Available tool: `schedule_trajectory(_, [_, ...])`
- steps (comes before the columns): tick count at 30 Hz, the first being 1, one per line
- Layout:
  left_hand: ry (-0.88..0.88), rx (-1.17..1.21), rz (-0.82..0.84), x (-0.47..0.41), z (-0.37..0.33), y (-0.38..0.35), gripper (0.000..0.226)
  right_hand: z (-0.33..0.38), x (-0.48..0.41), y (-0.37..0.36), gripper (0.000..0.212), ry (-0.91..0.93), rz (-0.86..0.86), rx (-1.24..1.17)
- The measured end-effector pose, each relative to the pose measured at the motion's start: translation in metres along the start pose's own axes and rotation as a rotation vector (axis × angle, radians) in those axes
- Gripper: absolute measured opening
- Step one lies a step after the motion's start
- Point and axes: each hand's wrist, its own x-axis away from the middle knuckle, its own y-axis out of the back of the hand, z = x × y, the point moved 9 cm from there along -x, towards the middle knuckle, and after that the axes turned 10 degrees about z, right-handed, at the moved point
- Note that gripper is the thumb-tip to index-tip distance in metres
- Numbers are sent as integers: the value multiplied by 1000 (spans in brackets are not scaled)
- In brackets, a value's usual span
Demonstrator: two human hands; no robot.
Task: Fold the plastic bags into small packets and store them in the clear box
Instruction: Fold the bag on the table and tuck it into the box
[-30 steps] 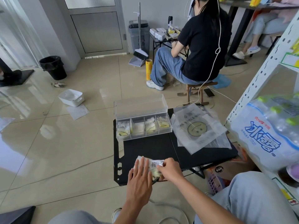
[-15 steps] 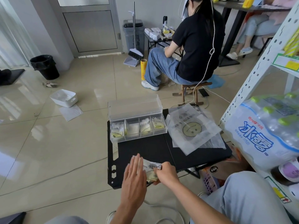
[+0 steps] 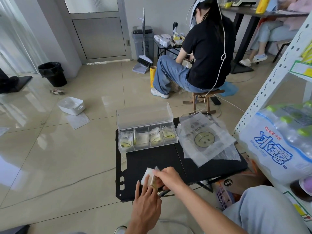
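While the right hand (image 3: 166,177) pinches the half-folded bag (image 3: 149,176), the left hand (image 3: 146,202) lies flat, fingers apart, against it. Crease firmly before the clear box (image 3: 146,132), I'd say.

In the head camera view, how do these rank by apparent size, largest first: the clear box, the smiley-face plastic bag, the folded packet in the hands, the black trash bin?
1. Smiley-face plastic bag and clear box: look similar, no ranking.
2. Black trash bin, though it stands farther away.
3. Folded packet, partly covered by the right hand.
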Motion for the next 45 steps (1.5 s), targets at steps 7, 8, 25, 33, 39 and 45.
schedule_trajectory(7, [32, -15, 156, -3, 0, -10, 65, 22, -7, -19, 16, 90, 17, 148])
schedule_trajectory(8, [41, -4, 173, -4, 2, -13, 74, 24, -8, -19, 16, 101, 12, 156])
schedule_trajectory(25, [99, 36, 89, 2, -1, -3, 88, 39, -20, -8, 18, 172, 70, 265])
schedule_trajectory(33, [117, 192, 76, 4, 2, -10, 105, 37, -21, -12, 21, 180, 132, 224])
schedule_trajectory(39, [121, 366, 92, 16, 3, 6, 104, 36, -24, -10, 21, 160, 106, 188])
schedule_trajectory(45, [252, 641, -5, 29, 20, 8, 104, 29, -21, -9, 32, 164, 94, 279])
